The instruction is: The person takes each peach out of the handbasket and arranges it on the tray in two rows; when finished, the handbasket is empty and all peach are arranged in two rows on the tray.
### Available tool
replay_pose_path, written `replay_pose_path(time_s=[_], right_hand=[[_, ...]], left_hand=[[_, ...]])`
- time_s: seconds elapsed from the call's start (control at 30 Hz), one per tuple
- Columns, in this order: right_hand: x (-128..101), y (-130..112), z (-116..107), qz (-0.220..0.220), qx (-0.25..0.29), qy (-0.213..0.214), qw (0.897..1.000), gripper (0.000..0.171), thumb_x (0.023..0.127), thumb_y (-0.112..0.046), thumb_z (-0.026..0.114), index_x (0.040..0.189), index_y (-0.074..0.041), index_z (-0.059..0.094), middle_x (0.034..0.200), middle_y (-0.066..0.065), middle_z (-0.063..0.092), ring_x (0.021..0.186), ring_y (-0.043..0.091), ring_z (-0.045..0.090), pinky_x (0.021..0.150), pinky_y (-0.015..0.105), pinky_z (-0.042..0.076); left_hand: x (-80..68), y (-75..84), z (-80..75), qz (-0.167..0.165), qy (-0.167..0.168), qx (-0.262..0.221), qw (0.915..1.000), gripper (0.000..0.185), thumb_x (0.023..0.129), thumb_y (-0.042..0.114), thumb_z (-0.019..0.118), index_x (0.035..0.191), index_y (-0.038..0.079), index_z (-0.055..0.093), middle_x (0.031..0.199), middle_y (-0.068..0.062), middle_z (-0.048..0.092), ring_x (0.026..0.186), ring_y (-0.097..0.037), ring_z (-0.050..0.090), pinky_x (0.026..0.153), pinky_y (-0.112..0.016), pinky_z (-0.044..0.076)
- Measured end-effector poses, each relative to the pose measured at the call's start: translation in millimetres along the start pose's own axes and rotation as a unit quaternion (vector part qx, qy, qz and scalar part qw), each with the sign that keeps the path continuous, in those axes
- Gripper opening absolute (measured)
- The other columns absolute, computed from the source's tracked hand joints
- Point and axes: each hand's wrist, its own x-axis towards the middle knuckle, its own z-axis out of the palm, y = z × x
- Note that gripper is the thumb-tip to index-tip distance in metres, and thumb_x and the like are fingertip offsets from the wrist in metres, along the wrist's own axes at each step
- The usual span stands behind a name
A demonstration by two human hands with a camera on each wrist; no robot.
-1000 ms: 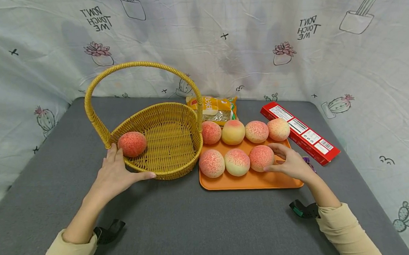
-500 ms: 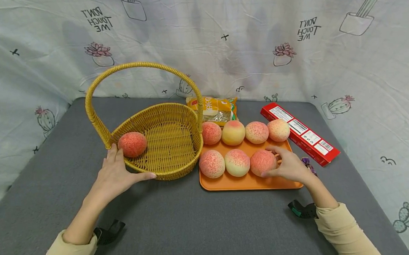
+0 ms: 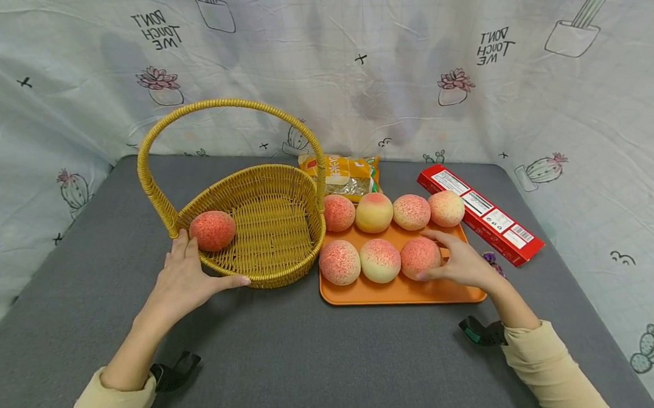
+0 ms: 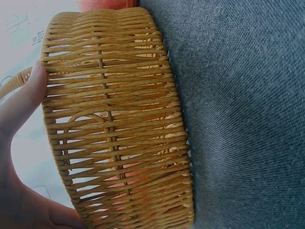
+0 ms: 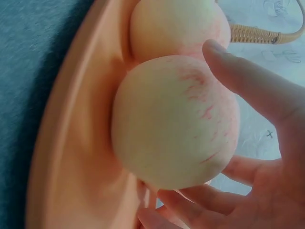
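Head view: right hand (image 3: 461, 264) cups a round, probably light peach (image 3: 420, 256); left hand (image 3: 185, 282) steadies the stiff wicker basket (image 3: 264, 273), fingers flat.

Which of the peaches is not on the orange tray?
The peach in the wicker basket, by the left hand. The other seven lie on the orange tray.

We take this for a staged recording corner rather than a lived-in room. A white cloth backdrop (image 3: 320, 52) printed with cactus drawings hangs beyond the fingers and wraps both sides, closing off whatever lies behind. Under the fingers a grey fabric-covered counter (image 3: 312, 357) carries neatly arranged props. We see no furniture or appliances.
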Motion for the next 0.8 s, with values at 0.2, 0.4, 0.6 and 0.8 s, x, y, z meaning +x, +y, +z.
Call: replay_pose_path(time_s=[0.2,0.4,0.6,0.8], right_hand=[[4.1,-8.6,-1.6,-0.011,0.02,-0.002,1.0,0.088,0.076,-0.028,0.084,0.144,0.004,0.039,0.144,0.028,0.041,0.129,0.046,0.04,0.098,0.062,0.038],[6.3,-18.2,-2.1,-0.022,0.041,0.007,0.999,0.083,0.081,-0.026,0.081,0.145,0.005,0.038,0.147,0.026,0.038,0.133,0.043,0.036,0.103,0.062,0.034],[5.4,-28.1,-2.4,-0.012,0.033,0.016,0.999,0.079,0.086,-0.03,0.076,0.146,0.003,0.037,0.148,0.025,0.037,0.135,0.043,0.033,0.104,0.063,0.031],[4.9,-38.3,-0.8,-0.016,0.025,0.036,0.999,0.076,0.086,-0.03,0.075,0.145,0.003,0.039,0.148,0.025,0.037,0.137,0.042,0.03,0.106,0.063,0.027]], left_hand=[[0.0,1.2,-0.4,-0.001,0.002,-0.001,1.0,0.138,0.07,0.065,0.077,0.148,-0.015,-0.003,0.152,-0.04,-0.007,0.136,-0.061,0.002,0.104,-0.072,0.013],[-0.3,-0.1,0.3,-0.002,0.0,-0.003,1.0,0.138,0.07,0.065,0.077,0.148,-0.015,-0.005,0.152,-0.039,-0.008,0.136,-0.061,0.001,0.105,-0.072,0.012],[0.5,0.1,0.5,0.001,0.003,-0.002,1.0,0.137,0.07,0.064,0.077,0.148,-0.016,-0.003,0.152,-0.039,-0.008,0.137,-0.061,0.001,0.104,-0.072,0.013],[0.6,0.0,0.8,0.001,0.0,-0.001,1.0,0.137,0.07,0.065,0.077,0.147,-0.017,-0.001,0.152,-0.039,-0.009,0.137,-0.06,-0.002,0.105,-0.071,0.011]])
